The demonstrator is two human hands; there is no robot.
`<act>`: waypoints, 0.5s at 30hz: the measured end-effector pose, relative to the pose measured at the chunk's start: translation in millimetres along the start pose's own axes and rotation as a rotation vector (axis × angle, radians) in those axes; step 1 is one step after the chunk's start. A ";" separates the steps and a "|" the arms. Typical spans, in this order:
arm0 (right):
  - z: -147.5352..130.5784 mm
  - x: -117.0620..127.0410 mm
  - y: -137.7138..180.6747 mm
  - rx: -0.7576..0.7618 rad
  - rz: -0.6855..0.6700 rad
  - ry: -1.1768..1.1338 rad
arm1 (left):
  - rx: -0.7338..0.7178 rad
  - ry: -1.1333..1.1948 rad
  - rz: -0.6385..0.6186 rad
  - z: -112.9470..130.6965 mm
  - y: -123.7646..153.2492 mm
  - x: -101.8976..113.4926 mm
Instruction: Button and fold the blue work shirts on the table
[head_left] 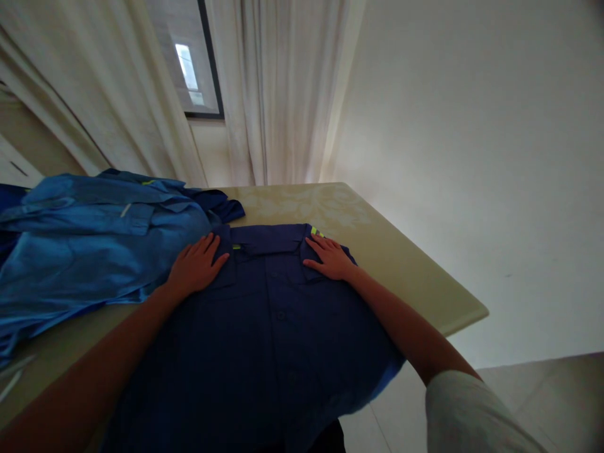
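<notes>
A dark navy button-up shirt [264,327] lies front-up on the pale table [415,277], its collar toward the far side and its hem hanging over the near edge. My left hand [195,264] rests flat on the shirt's left shoulder, fingers stretched out. My right hand [330,258] lies flat on the right shoulder, fingers spread, beside a small yellow-green patch [316,232]. Neither hand grips anything.
A heap of lighter blue shirts [89,245] covers the table's left part, touching the navy shirt. White curtains [283,88] and a window [189,63] stand behind the table. The table's right corner [476,309] juts over the pale floor.
</notes>
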State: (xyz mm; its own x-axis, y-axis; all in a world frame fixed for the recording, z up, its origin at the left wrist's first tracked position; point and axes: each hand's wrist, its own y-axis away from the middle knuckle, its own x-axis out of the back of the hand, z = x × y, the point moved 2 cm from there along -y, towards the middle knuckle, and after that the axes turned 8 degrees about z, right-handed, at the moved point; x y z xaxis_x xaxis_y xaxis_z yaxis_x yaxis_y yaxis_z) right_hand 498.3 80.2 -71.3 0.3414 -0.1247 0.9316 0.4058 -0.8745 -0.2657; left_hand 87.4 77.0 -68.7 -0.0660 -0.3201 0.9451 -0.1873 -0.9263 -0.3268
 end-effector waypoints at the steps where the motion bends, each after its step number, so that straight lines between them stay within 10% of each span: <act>1: 0.7 0.5 -0.2 -0.007 0.019 0.006 | -0.004 0.003 0.009 1.8 0.0 0.2; 9: -14.9 16.8 9.2 0.024 0.188 0.080 | -0.068 0.051 -0.072 25.7 12.1 25.3; 15: -40.6 69.5 114.8 0.015 0.505 -0.068 | -0.176 0.249 -0.074 25.7 143.8 53.4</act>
State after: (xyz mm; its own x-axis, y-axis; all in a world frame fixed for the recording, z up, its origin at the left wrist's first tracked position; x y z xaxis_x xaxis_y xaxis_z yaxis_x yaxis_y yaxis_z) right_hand 534.2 -47.8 -27.0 0.5524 -0.4990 0.6677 0.1875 -0.7061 -0.6828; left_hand 82.1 -78.5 -65.2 -0.2801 -0.1747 0.9439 -0.3661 -0.8895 -0.2733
